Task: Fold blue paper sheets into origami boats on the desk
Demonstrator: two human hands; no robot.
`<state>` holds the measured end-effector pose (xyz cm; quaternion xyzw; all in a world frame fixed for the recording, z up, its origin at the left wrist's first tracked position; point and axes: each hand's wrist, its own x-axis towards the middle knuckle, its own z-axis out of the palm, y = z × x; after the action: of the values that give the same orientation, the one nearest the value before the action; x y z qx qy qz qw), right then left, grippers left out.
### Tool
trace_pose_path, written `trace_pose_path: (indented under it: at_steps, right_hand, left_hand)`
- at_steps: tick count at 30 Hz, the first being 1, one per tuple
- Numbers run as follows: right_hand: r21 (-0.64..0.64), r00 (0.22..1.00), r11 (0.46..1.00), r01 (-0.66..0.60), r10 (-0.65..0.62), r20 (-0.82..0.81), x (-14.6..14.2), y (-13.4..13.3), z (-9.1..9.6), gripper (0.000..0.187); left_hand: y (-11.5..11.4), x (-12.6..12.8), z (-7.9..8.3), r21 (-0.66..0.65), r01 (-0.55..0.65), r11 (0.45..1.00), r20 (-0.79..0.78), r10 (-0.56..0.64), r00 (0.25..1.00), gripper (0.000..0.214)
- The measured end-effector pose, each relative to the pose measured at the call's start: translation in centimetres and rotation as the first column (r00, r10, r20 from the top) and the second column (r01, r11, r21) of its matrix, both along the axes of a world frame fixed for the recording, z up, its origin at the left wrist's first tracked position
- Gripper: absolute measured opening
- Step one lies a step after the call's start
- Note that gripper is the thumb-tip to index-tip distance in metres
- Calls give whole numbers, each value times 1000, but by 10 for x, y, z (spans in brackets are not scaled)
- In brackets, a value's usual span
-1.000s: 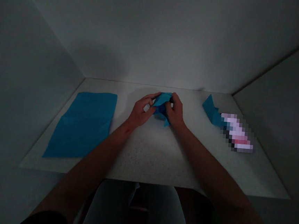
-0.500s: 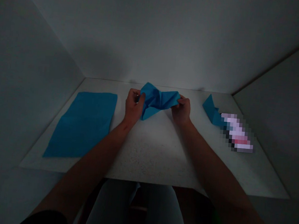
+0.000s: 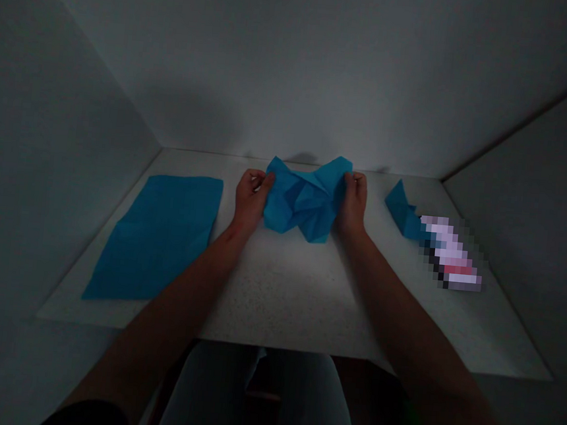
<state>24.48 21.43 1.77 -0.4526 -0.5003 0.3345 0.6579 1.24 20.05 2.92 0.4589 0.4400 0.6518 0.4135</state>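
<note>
A creased sheet of blue paper (image 3: 307,201) is stretched between my two hands near the back of the table, partly unfolded with several folds standing up in its middle. My left hand (image 3: 252,196) pinches its left edge between thumb and fingers. At the paper's right edge, my right hand (image 3: 354,202) grips it, the thumb in front and some fingers hidden behind. Both hands are just above the white tabletop.
On the left of the table (image 3: 275,304) lies a flat blue sheet (image 3: 159,238). To the right stands a small folded blue paper piece (image 3: 403,213), touching or overlapping a pixelated pinkish object (image 3: 451,253). Walls enclose the back and both sides.
The blue paper between my hands has been opened wider, its right part now spread up and down. My right hand has shifted slightly right and turned more upright.
</note>
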Motion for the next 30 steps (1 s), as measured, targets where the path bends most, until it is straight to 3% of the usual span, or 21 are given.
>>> trace_pose_path:
  at_steps: [2, 7, 13, 18, 23, 26, 30]
  right_hand:
    - [12, 1000, 1000, -19, 19, 5, -7, -4, 2, 54]
    - [-39, 978, 977, -208, 209, 19, -15, -7, 4, 57]
    - [-155, 931, 928, -338, 305, -199, -5, -13, 16, 59]
    - [-222, 876, 860, -460, 398, -273, -8, -22, 25, 61]
    - [-237, 868, 846, -478, 415, -271, -17, -22, 21, 57]
    - [-230, 894, 874, -428, 372, -249, -18, -20, 18, 55]
    - [-215, 925, 911, -352, 304, -227, -14, -17, 17, 62]
  left_hand:
    - [1, -2, 0, -20, -5, 1000, 83, 6, 997, 55]
    - [4, -8, -1, -109, 42, 993, 200, -19, 980, 59]
    - [13, -20, -7, -128, 114, 985, 168, -92, 982, 61]
    - [8, -18, -3, -169, 287, 943, 121, -270, 955, 56]
    - [-5, -2, 2, -230, 449, 863, 124, -432, 893, 51]
    - [-7, 2, 3, -207, 431, 878, 109, -417, 902, 50]
    - [-2, -1, -1, -153, 252, 956, 80, -242, 967, 51]
